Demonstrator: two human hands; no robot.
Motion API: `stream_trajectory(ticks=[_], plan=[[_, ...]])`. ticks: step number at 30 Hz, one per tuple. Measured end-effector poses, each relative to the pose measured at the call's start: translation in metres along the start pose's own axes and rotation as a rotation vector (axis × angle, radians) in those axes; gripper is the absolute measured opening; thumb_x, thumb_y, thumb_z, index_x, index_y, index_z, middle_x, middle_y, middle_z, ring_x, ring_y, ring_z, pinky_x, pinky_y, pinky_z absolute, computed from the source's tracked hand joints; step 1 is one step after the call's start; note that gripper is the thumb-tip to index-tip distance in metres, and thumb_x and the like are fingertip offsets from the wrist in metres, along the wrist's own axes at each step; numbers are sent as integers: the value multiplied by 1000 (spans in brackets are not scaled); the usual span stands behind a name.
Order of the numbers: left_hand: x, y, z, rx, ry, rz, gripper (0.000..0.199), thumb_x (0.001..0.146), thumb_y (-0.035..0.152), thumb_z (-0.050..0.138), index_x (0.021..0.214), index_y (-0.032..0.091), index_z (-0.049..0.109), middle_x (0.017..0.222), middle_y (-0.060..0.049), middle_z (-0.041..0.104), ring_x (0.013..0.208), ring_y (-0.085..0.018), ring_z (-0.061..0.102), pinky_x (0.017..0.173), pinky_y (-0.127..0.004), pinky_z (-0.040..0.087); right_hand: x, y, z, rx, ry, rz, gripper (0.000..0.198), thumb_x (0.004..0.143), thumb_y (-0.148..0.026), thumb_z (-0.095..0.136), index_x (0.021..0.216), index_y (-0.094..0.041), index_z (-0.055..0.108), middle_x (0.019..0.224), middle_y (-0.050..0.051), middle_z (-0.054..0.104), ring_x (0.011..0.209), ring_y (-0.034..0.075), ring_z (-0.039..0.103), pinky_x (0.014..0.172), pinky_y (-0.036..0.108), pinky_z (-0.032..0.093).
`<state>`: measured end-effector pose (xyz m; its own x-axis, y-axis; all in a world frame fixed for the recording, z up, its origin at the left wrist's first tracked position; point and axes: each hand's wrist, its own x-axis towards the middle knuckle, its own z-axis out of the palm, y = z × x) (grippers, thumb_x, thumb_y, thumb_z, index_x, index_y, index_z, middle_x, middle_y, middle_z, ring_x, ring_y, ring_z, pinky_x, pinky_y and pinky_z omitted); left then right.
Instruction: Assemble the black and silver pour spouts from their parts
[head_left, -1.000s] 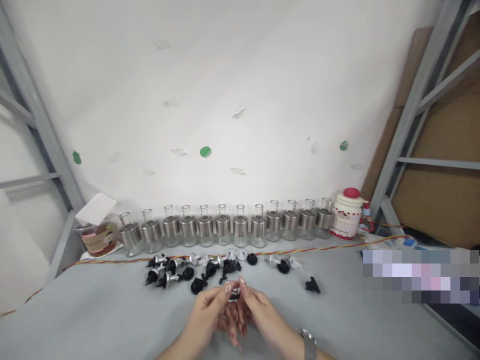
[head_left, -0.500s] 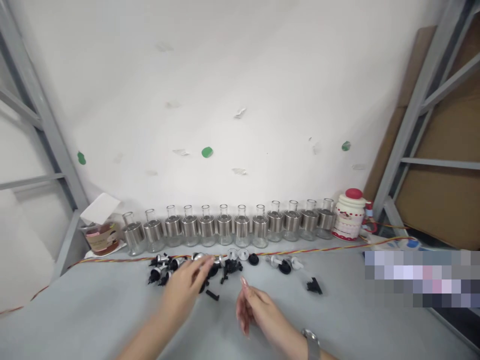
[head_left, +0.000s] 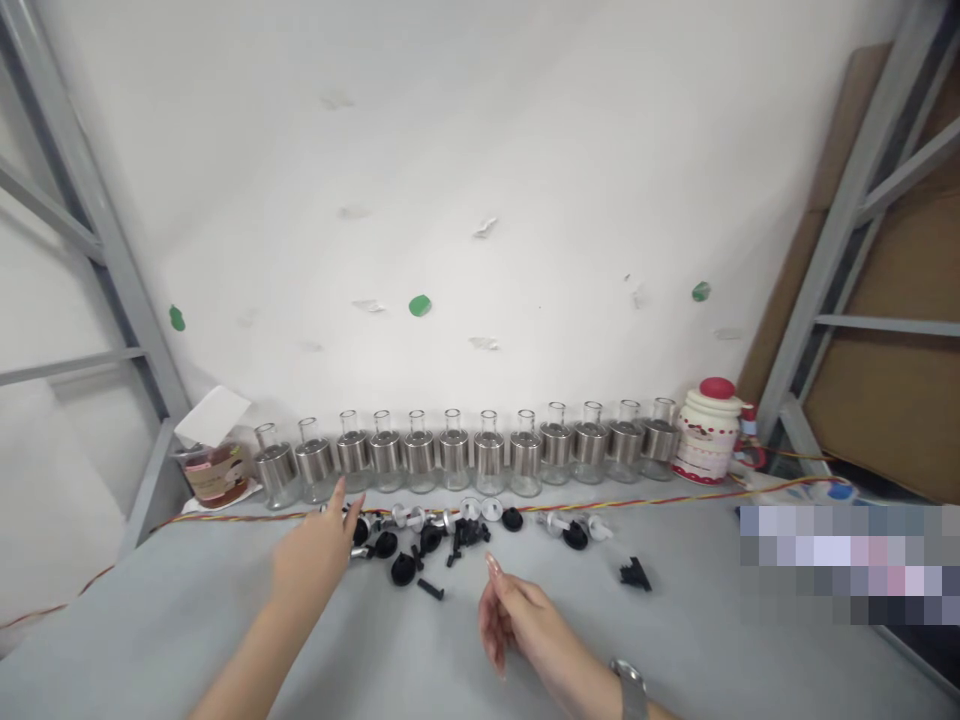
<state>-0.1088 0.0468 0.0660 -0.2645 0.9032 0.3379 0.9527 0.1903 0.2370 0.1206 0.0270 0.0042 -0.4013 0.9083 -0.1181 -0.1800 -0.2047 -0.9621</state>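
My left hand (head_left: 313, 560) reaches over the left end of a pile of small parts, index finger stretched forward and thumb held apart from it. It hides some of the parts under it, and no held thing shows. My right hand (head_left: 517, 618) hovers low at the centre with its thumb up and fingers loosely curled; nothing shows in it. Between and beyond the hands lie black round caps (head_left: 403, 569), a black stick-like piece (head_left: 430, 589), silver-and-white stoppers (head_left: 409, 516) and clear discs (head_left: 491, 510).
A row of glass bottles with metal sleeves (head_left: 489, 453) stands along the wall. A cream-and-red jar (head_left: 706, 435) is at its right end, a plastic tub (head_left: 216, 475) at its left. A twisted cord (head_left: 637, 500) crosses the grey table (head_left: 420, 670). One black piece (head_left: 635, 574) lies apart at right.
My left hand has moved left from the middle of the pile to its left end, uncovering black caps and stoppers. My right hand keeps about the same place and pose. The view has shifted slightly.
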Motion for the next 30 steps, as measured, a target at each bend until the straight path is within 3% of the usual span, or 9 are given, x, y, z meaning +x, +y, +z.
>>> stream_trajectory(ticks=[3, 5, 10, 13, 17, 19, 20, 24, 30], plan=[[-7, 14, -1, -38, 88, 47, 37, 83, 38, 32, 111, 20, 47, 85, -13, 62, 63, -24, 60, 55, -31, 40, 0, -1, 1, -20, -8, -3, 60, 64, -73, 36, 53, -15, 48, 40, -1, 47, 33, 8, 43, 35, 21, 34], [-15, 25, 5, -81, 82, 81, 32, 82, 41, 31, 101, 22, 49, 75, -6, 59, 59, -21, 57, 52, -29, 39, 0, -1, 0, -44, -14, -14, 55, 66, -69, 40, 53, -16, 46, 41, -2, 47, 34, 8, 43, 36, 21, 34], [-39, 46, 36, -390, 19, 318, 9, 75, 22, 39, 67, 23, 38, 66, 2, 43, 54, -14, 48, 53, -25, 40, 3, -2, -13, -202, 52, -178, 27, 65, -36, 60, 59, -19, 40, 48, -7, 41, 42, 8, 41, 41, 20, 34], [-45, 49, 43, -453, 4, 381, 10, 73, 18, 41, 65, 23, 36, 65, 3, 40, 54, -14, 46, 53, -25, 39, 6, -16, -32, -389, 175, -326, 17, 65, -22, 55, 60, -20, 39, 53, -7, 40, 48, 9, 40, 46, 21, 32], [-43, 47, 39, -474, 76, 358, 10, 71, 15, 40, 67, 23, 36, 67, 3, 38, 52, -14, 43, 52, -26, 38, 9, -48, -67, -740, 454, -441, 9, 72, -20, 44, 65, -21, 39, 59, -4, 43, 57, 13, 44, 53, 23, 35], [-42, 46, 37, -479, 87, 356, 15, 69, 8, 36, 69, 22, 37, 70, 2, 38, 54, -14, 43, 53, -26, 38, 9, -60, -86, -1065, 600, -430, 6, 73, -21, 43, 68, -20, 41, 68, 0, 46, 63, 15, 46, 58, 25, 37], [-42, 45, 37, -483, 82, 356, 17, 68, 5, 35, 70, 22, 38, 71, 2, 38, 55, -14, 44, 54, -25, 39, 10, -64, -94, -1120, 625, -410, 6, 73, -22, 45, 69, -19, 43, 71, 2, 47, 66, 17, 47, 61, 27, 37], [-42, 44, 41, -487, 58, 370, 19, 68, 4, 34, 72, 22, 36, 72, 2, 37, 56, -13, 44, 54, -25, 39, 13, -61, -111, -1226, 614, -366, 16, 75, -31, 48, 79, -16, 52, 81, 8, 49, 77, 23, 48, 69, 33, 36], [-40, 42, 49, -462, 104, 387, 9, 74, 14, 39, 71, 22, 36, 69, 3, 35, 53, -13, 41, 52, -26, 39, 16, -42, -104, -1349, 453, -343, 15, 74, -29, 54, 80, -16, 59, 83, 9, 54, 85, 25, 48, 76, 33, 33]])
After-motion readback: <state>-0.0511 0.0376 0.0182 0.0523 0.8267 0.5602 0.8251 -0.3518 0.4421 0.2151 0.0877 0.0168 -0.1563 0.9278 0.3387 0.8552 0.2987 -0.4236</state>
